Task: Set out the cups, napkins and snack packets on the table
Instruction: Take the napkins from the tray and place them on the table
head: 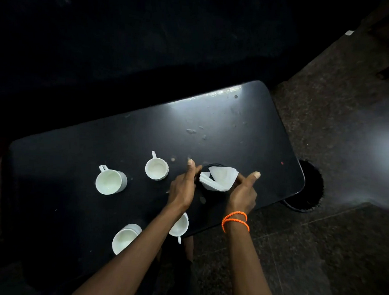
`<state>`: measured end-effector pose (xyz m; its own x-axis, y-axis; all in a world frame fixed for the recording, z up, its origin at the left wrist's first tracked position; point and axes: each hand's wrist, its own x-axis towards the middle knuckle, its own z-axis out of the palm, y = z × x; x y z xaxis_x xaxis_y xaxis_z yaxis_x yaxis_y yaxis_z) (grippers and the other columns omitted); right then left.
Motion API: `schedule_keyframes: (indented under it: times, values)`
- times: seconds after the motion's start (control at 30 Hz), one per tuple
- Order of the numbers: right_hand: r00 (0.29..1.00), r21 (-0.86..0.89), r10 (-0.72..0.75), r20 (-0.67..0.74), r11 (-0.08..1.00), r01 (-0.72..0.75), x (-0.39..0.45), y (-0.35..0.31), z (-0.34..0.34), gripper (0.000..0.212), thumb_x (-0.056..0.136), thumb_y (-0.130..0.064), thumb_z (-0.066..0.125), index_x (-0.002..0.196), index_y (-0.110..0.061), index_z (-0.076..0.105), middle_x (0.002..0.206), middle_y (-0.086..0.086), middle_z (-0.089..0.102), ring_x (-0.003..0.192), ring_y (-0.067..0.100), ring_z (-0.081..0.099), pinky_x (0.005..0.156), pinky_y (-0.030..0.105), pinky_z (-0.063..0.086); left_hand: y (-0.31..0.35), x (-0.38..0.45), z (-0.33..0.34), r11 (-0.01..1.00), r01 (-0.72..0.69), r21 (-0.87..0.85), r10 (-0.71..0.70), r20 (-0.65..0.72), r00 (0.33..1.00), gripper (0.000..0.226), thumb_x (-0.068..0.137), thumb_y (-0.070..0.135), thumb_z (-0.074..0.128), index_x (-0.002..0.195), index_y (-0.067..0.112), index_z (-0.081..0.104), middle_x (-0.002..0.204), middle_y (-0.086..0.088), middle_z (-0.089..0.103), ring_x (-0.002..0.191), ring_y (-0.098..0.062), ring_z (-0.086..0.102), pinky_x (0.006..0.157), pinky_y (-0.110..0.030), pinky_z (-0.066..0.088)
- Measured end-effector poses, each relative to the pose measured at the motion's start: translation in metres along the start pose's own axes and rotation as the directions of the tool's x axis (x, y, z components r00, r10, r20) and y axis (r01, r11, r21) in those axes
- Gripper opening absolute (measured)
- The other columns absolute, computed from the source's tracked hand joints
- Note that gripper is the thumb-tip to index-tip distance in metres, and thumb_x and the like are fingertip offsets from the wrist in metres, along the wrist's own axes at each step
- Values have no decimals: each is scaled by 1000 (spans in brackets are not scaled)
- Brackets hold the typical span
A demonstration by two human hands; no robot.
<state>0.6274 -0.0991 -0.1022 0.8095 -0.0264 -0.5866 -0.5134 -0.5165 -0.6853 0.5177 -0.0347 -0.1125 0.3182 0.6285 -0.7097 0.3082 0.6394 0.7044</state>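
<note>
Dark glossy tabletop [247, 127] carries four white ceramic cups [157, 168]; just right of them, both hands, left [182, 187] and right [243, 193], grip a black holder [207, 167] of white folded napkins [219, 178].

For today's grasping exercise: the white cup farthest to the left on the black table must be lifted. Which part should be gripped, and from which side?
Grip the handle of the leftmost cup, coming from the table's far side. The cup stands upright, mouth open and apparently empty, and the handle juts out clear toward the far edge with bare table around it, so fingers should meet nothing else.
</note>
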Motion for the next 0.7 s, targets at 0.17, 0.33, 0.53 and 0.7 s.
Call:
schedule_keyframes:
  times: [0.17,0.33,0.53,0.7]
  values:
    - [867,-170,-495,-66,861,479,-24,-46,21,68,102,-56,27,108,-14,79,115,10,77,114,32,65,97,41,49,24,3,-14,993,-77,-86,68,-108,992,86,84,86,24,128,31,73,136,4,69,107,-5,66,113,-46,49]
    - [632,-232,-753,184,592,772,-62,-69,62,54,105,-42,34,99,-12,78,101,10,77,105,33,66,94,44,50,54,2,-51,961,-238,-143,199,-244,949,80,95,73,28,138,18,67,144,0,65,117,-6,66,108,-42,53]
    - [402,-128,-798,449,388,913,-128,-53,134,46,107,-32,38,91,-6,72,93,10,74,95,29,63,87,38,47,72,-11,-134,930,-331,-159,238,-427,872,83,90,77,26,136,22,67,144,0,64,136,-16,57,116,-49,45]
    - [198,31,-749,633,280,960,-200,-28,192,49,108,-38,37,84,-11,68,86,5,71,87,24,59,82,42,50,60,-35,-225,919,-347,-188,180,-582,793,85,89,80,25,135,23,68,143,-1,65,134,-17,59,114,-50,47]
